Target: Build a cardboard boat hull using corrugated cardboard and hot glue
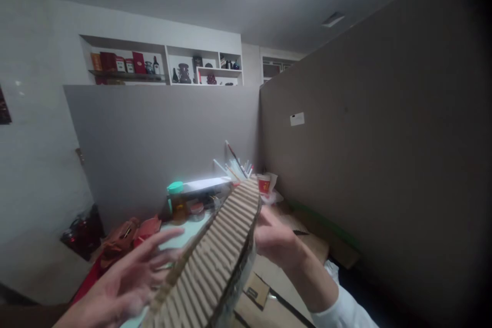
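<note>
At right hand point(274, 236), cardboard point(215, 246) lengthwise forward-right.

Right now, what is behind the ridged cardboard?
Beyond the far end of the cardboard, pens and a red cup show. It hides the pens' lower ends, fingertips of the right hand and part of the table; anything lying there cannot be seen.

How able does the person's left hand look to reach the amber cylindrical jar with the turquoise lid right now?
Probably yes: the left hand looks open and appears close to the amber jar, with nothing visible between them; the ridged tan cardboard piece is right of that path.
</note>
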Tool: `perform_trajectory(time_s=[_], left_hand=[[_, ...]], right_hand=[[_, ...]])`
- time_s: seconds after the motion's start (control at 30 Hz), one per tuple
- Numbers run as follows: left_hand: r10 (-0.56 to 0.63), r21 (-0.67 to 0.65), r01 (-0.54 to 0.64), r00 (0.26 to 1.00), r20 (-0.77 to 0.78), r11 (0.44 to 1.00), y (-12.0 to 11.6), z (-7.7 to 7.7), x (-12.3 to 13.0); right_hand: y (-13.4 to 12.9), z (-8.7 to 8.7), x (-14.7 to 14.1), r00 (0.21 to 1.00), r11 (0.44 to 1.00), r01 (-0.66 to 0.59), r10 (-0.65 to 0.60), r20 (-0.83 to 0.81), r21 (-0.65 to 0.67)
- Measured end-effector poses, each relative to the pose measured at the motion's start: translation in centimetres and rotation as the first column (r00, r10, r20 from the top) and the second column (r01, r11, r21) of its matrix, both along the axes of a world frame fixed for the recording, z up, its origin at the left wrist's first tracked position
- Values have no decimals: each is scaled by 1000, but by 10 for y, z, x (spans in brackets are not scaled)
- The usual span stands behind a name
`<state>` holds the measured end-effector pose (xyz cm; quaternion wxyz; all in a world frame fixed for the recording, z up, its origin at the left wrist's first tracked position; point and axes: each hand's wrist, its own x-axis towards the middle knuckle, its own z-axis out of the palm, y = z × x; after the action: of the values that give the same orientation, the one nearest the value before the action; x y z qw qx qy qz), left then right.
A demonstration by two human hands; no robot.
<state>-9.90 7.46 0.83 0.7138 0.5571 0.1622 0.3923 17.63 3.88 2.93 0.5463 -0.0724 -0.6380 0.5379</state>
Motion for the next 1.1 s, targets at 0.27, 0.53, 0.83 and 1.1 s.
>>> perform_trajectory(time_s=[0.27,0.53,0.83,1.1], left_hand=[[-244,-208,273,957,159,939,-32,4,40],[-219,-290,237,971,95,927,-44,-1,43],[-38,-474,-2,996,-75,881,-58,16,60],[-21,-625,-42,995,-94,779,-45,-4,64]], right_hand=[[11,-7,-18,894,952,-296,305,329,-76],[12,-2,-12,832,948,-314,252,495,44],[10,-1,-11,823,983,-177,175,541,-48],[-7,-23,4,832,979,186,-114,543,-79]])
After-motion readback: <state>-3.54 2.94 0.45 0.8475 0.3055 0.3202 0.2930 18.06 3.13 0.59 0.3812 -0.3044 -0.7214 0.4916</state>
